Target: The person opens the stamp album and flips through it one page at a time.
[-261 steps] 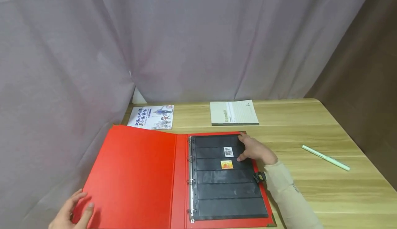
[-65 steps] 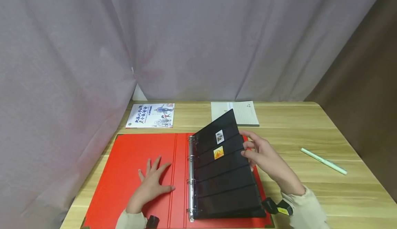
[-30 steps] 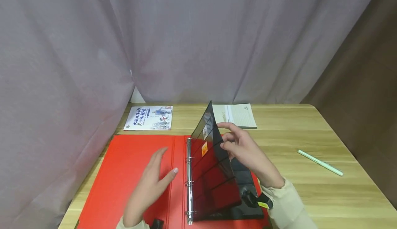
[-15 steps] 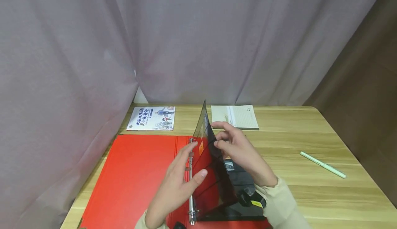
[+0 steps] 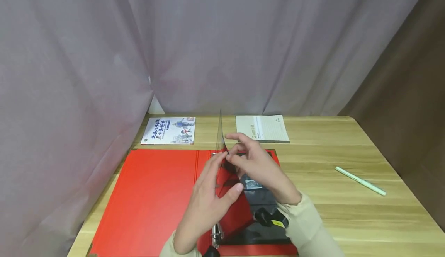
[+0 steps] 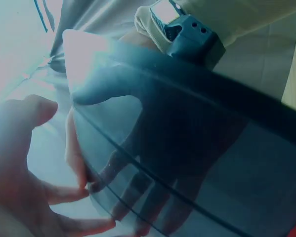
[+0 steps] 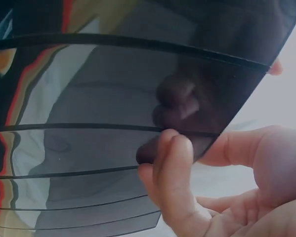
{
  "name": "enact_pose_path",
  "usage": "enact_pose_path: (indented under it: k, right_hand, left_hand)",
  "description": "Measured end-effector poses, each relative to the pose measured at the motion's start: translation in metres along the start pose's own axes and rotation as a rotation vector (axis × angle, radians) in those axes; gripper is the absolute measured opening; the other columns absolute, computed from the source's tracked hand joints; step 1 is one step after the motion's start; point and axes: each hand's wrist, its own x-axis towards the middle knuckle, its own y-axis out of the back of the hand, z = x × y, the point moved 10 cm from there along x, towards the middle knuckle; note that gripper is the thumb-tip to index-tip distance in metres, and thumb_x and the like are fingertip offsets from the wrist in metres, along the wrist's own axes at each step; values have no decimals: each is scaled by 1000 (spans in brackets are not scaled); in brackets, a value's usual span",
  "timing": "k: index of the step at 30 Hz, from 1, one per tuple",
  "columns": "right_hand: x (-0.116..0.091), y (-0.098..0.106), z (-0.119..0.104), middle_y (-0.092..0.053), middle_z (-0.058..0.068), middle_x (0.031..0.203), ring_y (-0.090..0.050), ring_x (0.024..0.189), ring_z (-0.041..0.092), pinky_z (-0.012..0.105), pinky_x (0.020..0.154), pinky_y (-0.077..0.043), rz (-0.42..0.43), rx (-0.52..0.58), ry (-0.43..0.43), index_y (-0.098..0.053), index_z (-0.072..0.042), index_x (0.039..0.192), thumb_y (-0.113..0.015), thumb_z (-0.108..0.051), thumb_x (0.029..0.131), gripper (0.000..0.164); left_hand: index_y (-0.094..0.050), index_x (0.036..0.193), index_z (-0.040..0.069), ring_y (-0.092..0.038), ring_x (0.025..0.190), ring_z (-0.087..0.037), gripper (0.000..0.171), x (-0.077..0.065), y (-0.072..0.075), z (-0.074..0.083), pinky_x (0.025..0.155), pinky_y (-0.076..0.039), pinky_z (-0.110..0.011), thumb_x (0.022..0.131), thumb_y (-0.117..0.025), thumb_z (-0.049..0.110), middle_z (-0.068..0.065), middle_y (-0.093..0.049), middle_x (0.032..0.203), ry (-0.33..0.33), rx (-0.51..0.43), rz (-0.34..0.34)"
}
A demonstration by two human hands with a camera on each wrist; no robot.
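Note:
A red ring-binder stamp album lies spread on the table, metal rings along its spine. One black, see-through stamp page stands nearly upright from the rings. My right hand pinches its outer edge; in the right wrist view, thumb and curled fingers are on either side of the page. My left hand is on the page's other side, fingers extended and thumb apart. In the left wrist view, its fingertips meet the page edge. Beneath, another black page shows a greyish stamp.
A picture-covered booklet lies at the back left of the wooden table. Behind the album is a pale notebook marked Gambit. A light green pen lies to the right. Grey curtain hangs behind.
The page lay flat at first; my right hand has lifted it and swung it leftward to nearly upright. My left hand has come from the left cover to the page, uncovering the page below.

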Motion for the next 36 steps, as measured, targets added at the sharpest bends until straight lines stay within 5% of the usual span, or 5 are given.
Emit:
enact_pose_path:
  k: [9, 18, 25, 36]
  right_hand:
    - [-1, -7, 2, -65, 19, 105, -64, 67, 24, 35, 61, -56, -62, -21, -7, -41, 0, 148, -63, -12, 99, 55]
    - [0, -4, 5, -64, 20, 107, -67, 73, 26, 39, 68, -58, -76, -23, 47, -43, 3, 146, -60, -12, 101, 50]
    - [-6, 7, 25, -66, 14, 106, -69, 75, 30, 39, 71, -58, -40, -31, 9, -50, 0, 142, -62, -16, 101, 45]
    - [-18, 34, 44, -65, 15, 100, -69, 74, 31, 38, 69, -59, -16, -24, 60, -52, 10, 136, -58, -3, 101, 38]
  left_hand:
    - [-36, 153, 18, -52, 125, -24, 73, -2, 2, -4, 87, -57, -40, 90, -73, 21, 1, -50, 142, 78, -111, 16]
    - [-48, 145, 15, -53, 124, -23, 63, -3, 18, 7, 87, -56, -43, 87, -70, 7, 0, -52, 142, -43, -148, 129]
    - [-57, 135, 13, -58, 118, -22, 51, -7, 32, 8, 83, -57, -43, 86, -68, 1, 2, -59, 134, -122, -174, 206]
    - [-66, 125, 11, -58, 120, -23, 45, -19, 50, -2, 85, -57, -40, 86, -63, -12, -4, -59, 135, -113, -223, 210]
